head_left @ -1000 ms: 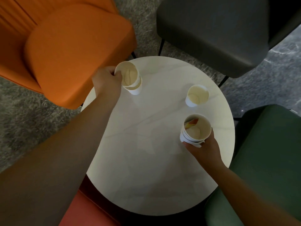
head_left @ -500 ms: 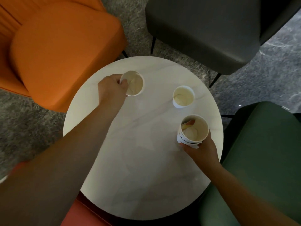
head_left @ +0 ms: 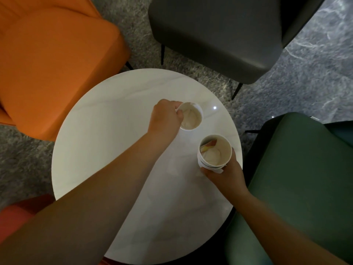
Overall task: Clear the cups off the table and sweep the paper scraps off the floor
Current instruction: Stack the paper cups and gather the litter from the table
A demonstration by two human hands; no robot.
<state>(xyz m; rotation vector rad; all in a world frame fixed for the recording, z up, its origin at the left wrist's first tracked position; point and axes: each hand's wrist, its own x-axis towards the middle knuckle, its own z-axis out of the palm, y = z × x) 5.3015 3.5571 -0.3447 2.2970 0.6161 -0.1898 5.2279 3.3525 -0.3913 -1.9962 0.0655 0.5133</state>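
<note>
Plainly these are light things, thin-walled and easily crushed, so a grip low on the wall or a pinch at the stiffer rolled rim looks the safest hold. Nearest, the right hand [head_left: 225, 174] curls round the base of a nested stack of white paper cups [head_left: 214, 151], held at the right edge of the round, pale, marble-patterned surface [head_left: 107, 150]; something crumpled, pale with a yellowish scrap, lies inside the top cup, which suggests little added weight. A loose white paper edge sticks out under the stack by the fingers. Farther across, the left hand [head_left: 165, 118] pinches the rim of a single white paper cup [head_left: 191, 116], thumb side over the lip; whether that cup rests on the surface or hangs just above it cannot be told. The surface looks smooth and glossy, with a small light glint beside the single cup, so cups would probably slide readily on it. Beyond stand an orange upholstered chair [head_left: 53, 60], a dark grey chair [head_left: 215, 33] and, to the right, a dark green chair [head_left: 305, 178], all on mottled grey carpet [head_left: 305, 77].
</note>
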